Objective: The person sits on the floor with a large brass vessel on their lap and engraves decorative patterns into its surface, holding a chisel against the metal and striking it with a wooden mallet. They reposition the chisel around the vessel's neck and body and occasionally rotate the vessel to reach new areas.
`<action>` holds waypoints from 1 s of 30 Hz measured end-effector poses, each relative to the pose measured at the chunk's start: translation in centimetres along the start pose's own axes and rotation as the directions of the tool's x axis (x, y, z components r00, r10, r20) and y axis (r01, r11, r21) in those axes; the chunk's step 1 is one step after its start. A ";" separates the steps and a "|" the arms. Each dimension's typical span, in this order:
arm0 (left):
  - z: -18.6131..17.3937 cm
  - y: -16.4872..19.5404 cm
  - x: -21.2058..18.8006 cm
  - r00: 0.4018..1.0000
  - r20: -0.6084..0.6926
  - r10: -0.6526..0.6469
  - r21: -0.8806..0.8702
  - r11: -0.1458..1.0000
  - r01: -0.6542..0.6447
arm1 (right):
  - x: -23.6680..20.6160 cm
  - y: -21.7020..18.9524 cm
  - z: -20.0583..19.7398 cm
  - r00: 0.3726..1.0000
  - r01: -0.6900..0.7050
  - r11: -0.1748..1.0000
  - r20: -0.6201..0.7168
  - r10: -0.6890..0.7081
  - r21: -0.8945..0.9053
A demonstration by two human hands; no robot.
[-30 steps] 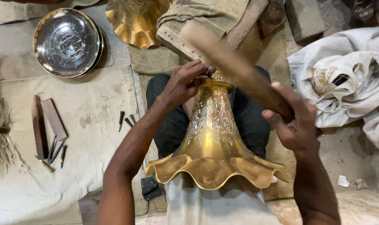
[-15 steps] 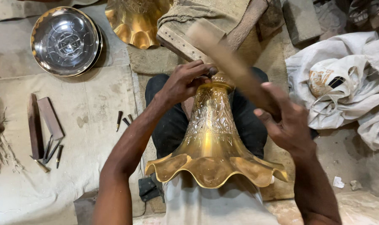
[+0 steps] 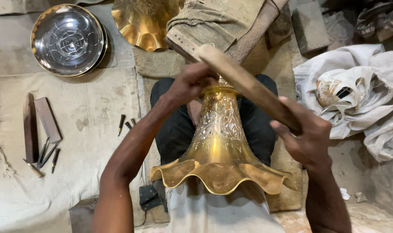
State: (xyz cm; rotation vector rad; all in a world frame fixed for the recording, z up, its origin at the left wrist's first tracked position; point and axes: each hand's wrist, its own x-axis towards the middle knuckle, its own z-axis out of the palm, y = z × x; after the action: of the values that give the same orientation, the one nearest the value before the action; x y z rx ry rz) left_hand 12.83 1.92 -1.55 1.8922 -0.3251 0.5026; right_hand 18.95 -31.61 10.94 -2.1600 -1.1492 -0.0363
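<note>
Round tray lies left of the fluted vase, tools below it.

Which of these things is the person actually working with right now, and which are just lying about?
In hand:
- left hand steadying the brass flared piece at its narrow end
- right hand holding the wooden stick

Lying about:
- silver plate
- second brass piece
- small tools on the mat
- white cloth

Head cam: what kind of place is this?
Likely a metal craft workshop, worked on the floor. The left hand steadies an engraved brass flared piece, the right hand holds a wooden mallet, and small chisels lie on a cloth.
</note>
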 end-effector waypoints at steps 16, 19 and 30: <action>1.3 0.8 0.7 0.997 0.051 0.062 0.153 0.986 -0.069 | 3.9 6.5 2.0 0.988 -0.144 0.986 -0.073 0.138 -0.084; 1.4 0.7 0.8 0.996 0.051 0.068 0.168 0.983 -0.076 | 5.8 6.2 1.2 0.998 0.017 0.983 -0.053 -0.028 -0.185; 1.9 -0.7 0.2 0.995 0.060 0.081 0.151 0.984 -0.089 | 9.1 4.0 1.2 0.983 0.162 0.985 0.074 -0.166 0.062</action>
State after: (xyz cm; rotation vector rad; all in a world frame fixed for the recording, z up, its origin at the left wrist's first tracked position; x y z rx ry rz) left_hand 13.70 0.42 -2.56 2.0509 -0.4137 0.5481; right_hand 27.10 -25.87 10.76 -2.0297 -1.3559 0.0078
